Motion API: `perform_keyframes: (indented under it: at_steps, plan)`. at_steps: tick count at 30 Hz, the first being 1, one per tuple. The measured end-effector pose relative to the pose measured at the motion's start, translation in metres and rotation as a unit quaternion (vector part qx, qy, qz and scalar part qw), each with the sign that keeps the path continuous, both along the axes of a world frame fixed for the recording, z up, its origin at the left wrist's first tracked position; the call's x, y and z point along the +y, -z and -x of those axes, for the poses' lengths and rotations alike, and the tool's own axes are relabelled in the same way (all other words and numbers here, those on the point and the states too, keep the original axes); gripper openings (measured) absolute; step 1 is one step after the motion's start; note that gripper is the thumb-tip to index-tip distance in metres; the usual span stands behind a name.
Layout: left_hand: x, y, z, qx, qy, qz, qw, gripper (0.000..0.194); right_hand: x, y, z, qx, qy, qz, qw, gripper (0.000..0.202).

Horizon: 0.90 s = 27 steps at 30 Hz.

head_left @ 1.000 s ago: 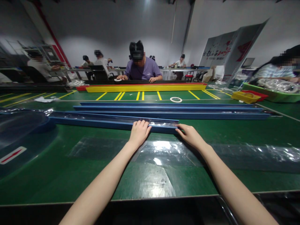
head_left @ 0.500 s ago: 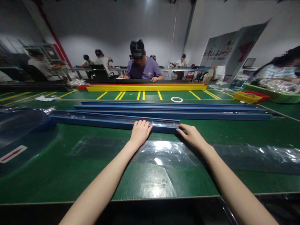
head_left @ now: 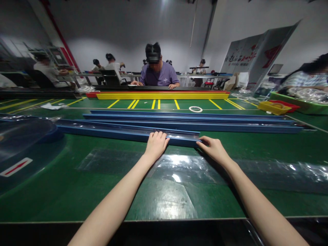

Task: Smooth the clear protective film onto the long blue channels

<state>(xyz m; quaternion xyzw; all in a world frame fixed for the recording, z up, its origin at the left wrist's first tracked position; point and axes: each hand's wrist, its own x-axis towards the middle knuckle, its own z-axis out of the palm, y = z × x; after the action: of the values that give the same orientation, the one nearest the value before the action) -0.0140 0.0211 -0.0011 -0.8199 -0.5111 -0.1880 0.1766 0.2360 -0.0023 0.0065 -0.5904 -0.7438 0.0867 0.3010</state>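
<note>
A long blue channel strip [head_left: 115, 132] with clear plastic film along its inside lies slightly slanted across the green table [head_left: 102, 198]. My left hand [head_left: 156, 145] is closed over its near wall, fingers curled across the top edge. At the strip's right end, my right hand [head_left: 212, 147] pinches the corner between thumb and fingers. Several more blue strips [head_left: 243, 127] lie just behind, side by side. Flat sheets of clear film [head_left: 184, 167] rest on the table beneath my wrists.
On the left, a curved transparent sheet [head_left: 28, 143] covers part of the table. Yellow strips [head_left: 153, 96], a white tape ring [head_left: 195, 109] and a yellow tray [head_left: 274, 107] sit farther back. A co-worker [head_left: 159, 73] is seated across the table.
The whole view has shifted slightly, so everything appears a little farther right. Both hands keep their hold on the blue strip, with no clear movement along it.
</note>
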Motion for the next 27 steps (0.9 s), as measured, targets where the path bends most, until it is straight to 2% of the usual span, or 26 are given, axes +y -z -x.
perform_keyframes:
  at_steps: [27]
  plan:
    - [0.0013, 0.0021, -0.0005, -0.002, 0.006, -0.009, 1.000, 0.032, -0.0004, -0.0017, -0.0006, 0.021, 0.021, 0.008, 1.000, 0.028]
